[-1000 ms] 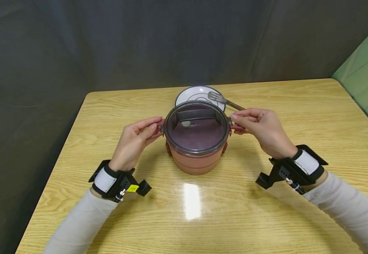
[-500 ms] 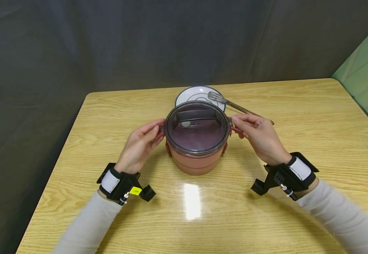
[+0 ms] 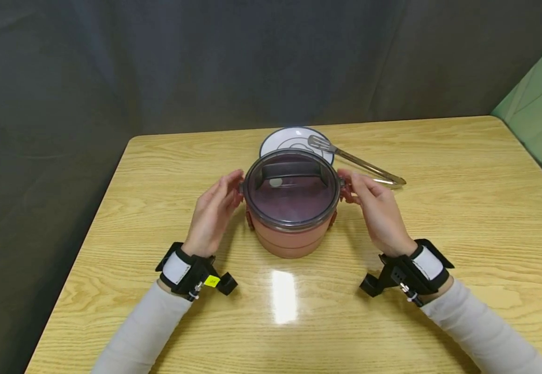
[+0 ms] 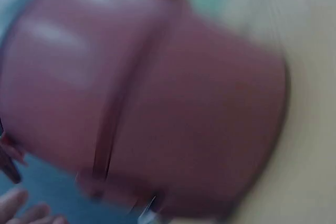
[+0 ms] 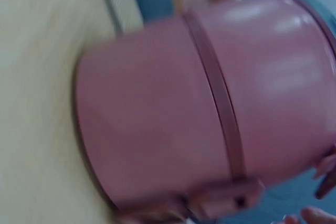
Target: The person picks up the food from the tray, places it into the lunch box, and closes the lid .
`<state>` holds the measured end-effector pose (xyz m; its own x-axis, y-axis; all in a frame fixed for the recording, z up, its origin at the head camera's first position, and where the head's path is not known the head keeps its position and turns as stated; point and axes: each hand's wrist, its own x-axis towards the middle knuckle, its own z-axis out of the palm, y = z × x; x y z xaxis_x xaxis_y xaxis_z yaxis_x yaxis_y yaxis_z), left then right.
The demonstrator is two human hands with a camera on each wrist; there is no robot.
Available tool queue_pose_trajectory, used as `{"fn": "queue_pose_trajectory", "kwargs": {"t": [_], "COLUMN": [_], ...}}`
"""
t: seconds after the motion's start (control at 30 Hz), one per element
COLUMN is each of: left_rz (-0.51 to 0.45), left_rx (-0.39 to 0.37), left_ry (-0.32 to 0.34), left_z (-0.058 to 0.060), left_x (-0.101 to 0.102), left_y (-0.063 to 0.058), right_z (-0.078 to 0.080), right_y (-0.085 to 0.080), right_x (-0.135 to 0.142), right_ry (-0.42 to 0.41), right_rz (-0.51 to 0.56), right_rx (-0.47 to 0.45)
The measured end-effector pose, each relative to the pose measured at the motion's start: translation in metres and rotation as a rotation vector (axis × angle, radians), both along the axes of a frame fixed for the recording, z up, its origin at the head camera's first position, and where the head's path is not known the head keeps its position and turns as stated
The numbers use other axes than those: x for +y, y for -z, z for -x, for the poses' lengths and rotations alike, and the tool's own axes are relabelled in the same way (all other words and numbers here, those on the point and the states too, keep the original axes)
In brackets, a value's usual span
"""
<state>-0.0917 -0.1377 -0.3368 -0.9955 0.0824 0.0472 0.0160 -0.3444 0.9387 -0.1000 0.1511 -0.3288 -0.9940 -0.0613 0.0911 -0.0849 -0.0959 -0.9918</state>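
Note:
In the middle of the table stands a pink two-tier lunch box (image 3: 289, 241) with a dark see-through lid (image 3: 289, 202) and a black carrying handle (image 3: 289, 169). My left hand (image 3: 210, 221) is at its left side, fingers fairly straight, beside the upper side clip (image 4: 11, 153). On the opposite side my right hand (image 3: 378, 215) has its fingers extended by the other upper clip (image 5: 328, 171). Both clips stick out from the wall. The wrist views show fingertips just apart from them. A lower clip (image 5: 226, 203) lies along the seam between the tiers.
Behind the lunch box a white plate (image 3: 275, 140) with dark rings is partly hidden. A slotted spatula (image 3: 359, 160) rests with its head on the plate and its handle on the wooden table (image 3: 158, 156). A dark curtain (image 3: 252, 62) hangs behind.
Both hands have come inward and lower beside the lunch box, and their fingers have straightened off the pinched clips. The spatula's handle end has come into sight. The lunch box has stayed in place.

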Motion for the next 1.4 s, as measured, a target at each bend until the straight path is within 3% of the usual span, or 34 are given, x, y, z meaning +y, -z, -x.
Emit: {"fn": "queue_pose_trajectory", "kwargs": {"t": [0.1, 0.2, 0.27, 0.33, 0.43, 0.67, 0.93, 1.13, 1.4], "left_rz": [0.242, 0.452, 0.533, 0.55, 0.513, 0.377, 0.229, 0.104, 0.046], "left_rx": [0.153, 0.235, 0.251, 0.25, 0.258, 0.299, 0.223, 0.211, 0.222], "left_ry": [-0.087, -0.137, -0.146, -0.145, -0.158, -0.178, -0.182, -0.21, -0.225], "left_z": [0.003, 0.007, 0.009, 0.01, 0.012, 0.016, 0.018, 0.017, 0.014], "left_x": [0.004, 0.015, 0.023, 0.031, 0.038, 0.042, 0.043, 0.048, 0.053], "left_y": [-0.008, -0.015, -0.016, -0.015, -0.011, -0.004, -0.004, 0.0, 0.002], "right_z": [0.007, 0.014, 0.017, 0.018, 0.018, 0.015, 0.011, 0.01, 0.01], "right_y": [-0.011, -0.019, -0.02, -0.018, -0.013, -0.006, -0.003, -0.001, 0.001], "right_x": [-0.002, -0.01, -0.017, -0.024, -0.032, -0.042, -0.052, -0.056, -0.06], "right_ry": [0.01, -0.01, -0.051, -0.074, -0.07, 0.044, 0.156, 0.153, 0.18], "right_rz": [-0.143, -0.197, -0.185, -0.153, -0.102, -0.028, 0.04, 0.078, 0.109], "right_rx": [0.094, 0.123, 0.118, 0.112, 0.136, 0.185, 0.212, 0.207, 0.205]}}
